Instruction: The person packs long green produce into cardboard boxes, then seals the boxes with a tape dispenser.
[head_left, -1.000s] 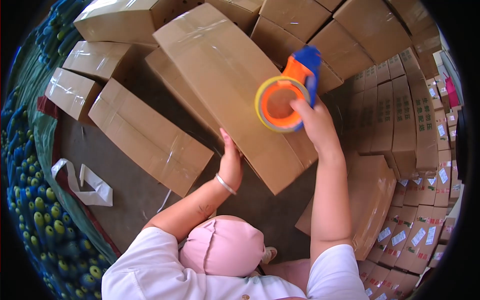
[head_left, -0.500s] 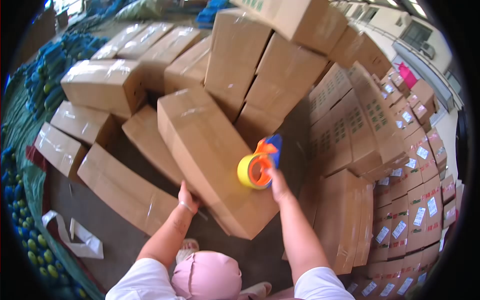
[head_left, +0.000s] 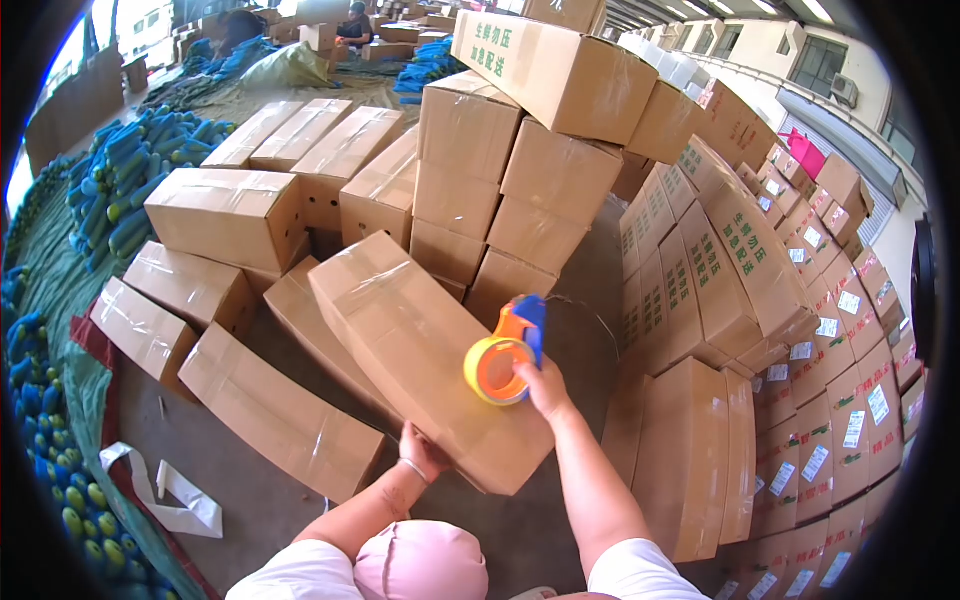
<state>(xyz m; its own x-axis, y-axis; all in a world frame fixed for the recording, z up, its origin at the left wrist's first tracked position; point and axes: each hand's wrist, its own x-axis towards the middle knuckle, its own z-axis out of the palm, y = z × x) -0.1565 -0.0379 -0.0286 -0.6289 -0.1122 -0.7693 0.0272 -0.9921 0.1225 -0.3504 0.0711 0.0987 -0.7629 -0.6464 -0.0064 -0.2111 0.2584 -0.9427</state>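
Note:
A long brown cardboard box (head_left: 400,340) lies slanted in front of me, overlapping another box (head_left: 325,335) on its left. My left hand (head_left: 425,453) grips its lower left edge near the close end, fingers partly hidden beneath it. In my right hand (head_left: 543,388) is a tape dispenser (head_left: 520,325) with an orange and blue body and a yellow-rimmed roll. The dispenser overlaps the top of the box in this view, toward its right side. My thumb rests by the roll.
Stacked boxes (head_left: 460,150) stand beyond, and more with green print (head_left: 700,270) rise on the right. A single box (head_left: 280,410) lies on the floor at left. White paper strips (head_left: 190,510) and blue-netted produce (head_left: 130,190) are farther left. A person (head_left: 354,25) is in the background.
My view has tilted up, so the surroundings sit lower in the picture. My left hand has slid along the box edge toward its near end; the right hand still holds the tape dispenser.

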